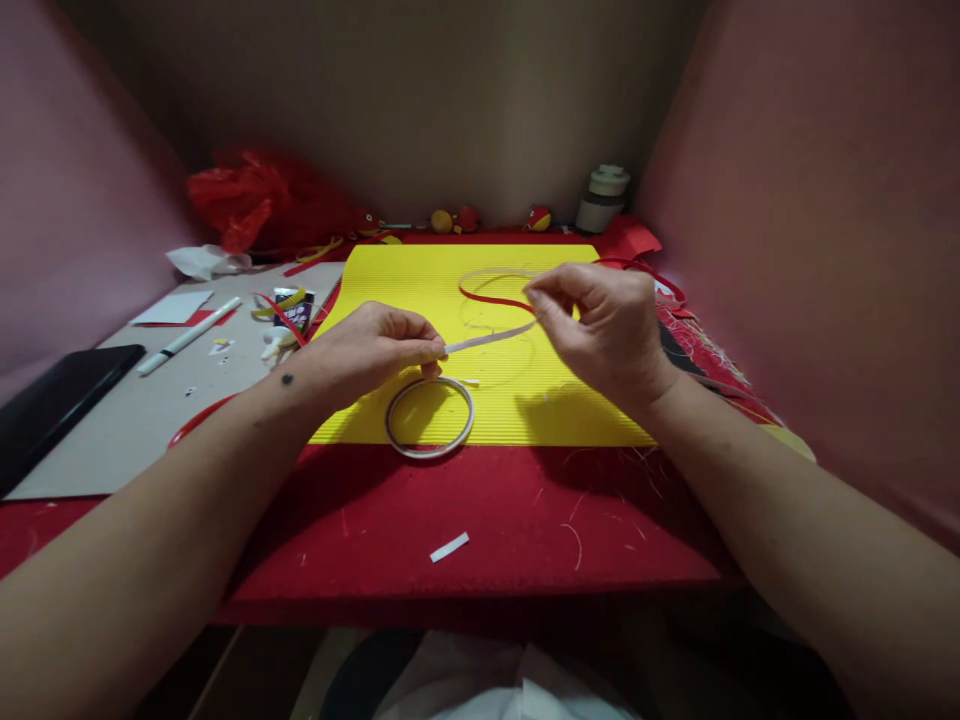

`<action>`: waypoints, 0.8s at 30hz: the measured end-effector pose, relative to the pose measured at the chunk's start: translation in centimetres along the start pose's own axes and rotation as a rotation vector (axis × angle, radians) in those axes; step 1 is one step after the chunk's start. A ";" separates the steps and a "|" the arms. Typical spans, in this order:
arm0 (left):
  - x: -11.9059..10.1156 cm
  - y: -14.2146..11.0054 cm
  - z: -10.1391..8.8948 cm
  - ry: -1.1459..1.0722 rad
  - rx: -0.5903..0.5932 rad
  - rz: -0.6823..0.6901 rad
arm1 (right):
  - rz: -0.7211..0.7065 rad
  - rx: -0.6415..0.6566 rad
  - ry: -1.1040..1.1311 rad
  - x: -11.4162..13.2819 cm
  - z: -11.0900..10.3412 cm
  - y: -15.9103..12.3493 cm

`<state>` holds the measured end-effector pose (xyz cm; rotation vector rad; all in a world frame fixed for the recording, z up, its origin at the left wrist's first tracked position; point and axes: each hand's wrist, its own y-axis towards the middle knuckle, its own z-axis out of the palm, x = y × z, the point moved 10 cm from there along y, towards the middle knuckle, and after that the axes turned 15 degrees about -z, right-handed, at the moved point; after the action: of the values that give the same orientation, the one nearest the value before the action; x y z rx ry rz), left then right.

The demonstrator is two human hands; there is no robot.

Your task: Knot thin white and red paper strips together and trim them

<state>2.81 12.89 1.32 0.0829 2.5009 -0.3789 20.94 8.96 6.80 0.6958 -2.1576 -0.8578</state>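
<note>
My left hand (394, 345) is closed in a pinch on one end of a narrow strip (491, 338), pale on one face and red on the other. Right below those fingertips is a slim silvery ring (388, 425), its top touching the fingers; whether it is pinched too, I cannot tell. With thumb and forefinger together, my right hand (600, 320) grips the strip farther along. The strip curls in a loop between and behind the hands, over a yellow ridged sheet (420, 275). A small white paper piece (450, 547) lies on the red cloth (345, 530) nearer me.
On the left, a grey board (82, 455) carries a dark flat case (67, 410), a white pen (191, 337) and a glue tube (292, 310). A red plastic bag (247, 195) and a lidded jar (602, 200) stand behind. Loose threads (701, 350) lie right.
</note>
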 end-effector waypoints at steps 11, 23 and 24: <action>-1.2 -0.9 1.4 -0.158 0.079 0.034 | 0.816 0.043 1.276 -0.7 11.7 -5.6; -1.1 -0.6 1.9 -0.059 0.096 0.067 | 0.796 -0.143 1.186 -2.5 10.3 -5.3; -1.2 -0.6 1.9 -0.061 0.098 0.079 | 0.789 -0.139 1.173 -2.6 10.1 -5.2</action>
<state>4.76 11.79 0.74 0.2049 2.4104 -0.4637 15.94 11.10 -3.54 0.1223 -1.0926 -0.0686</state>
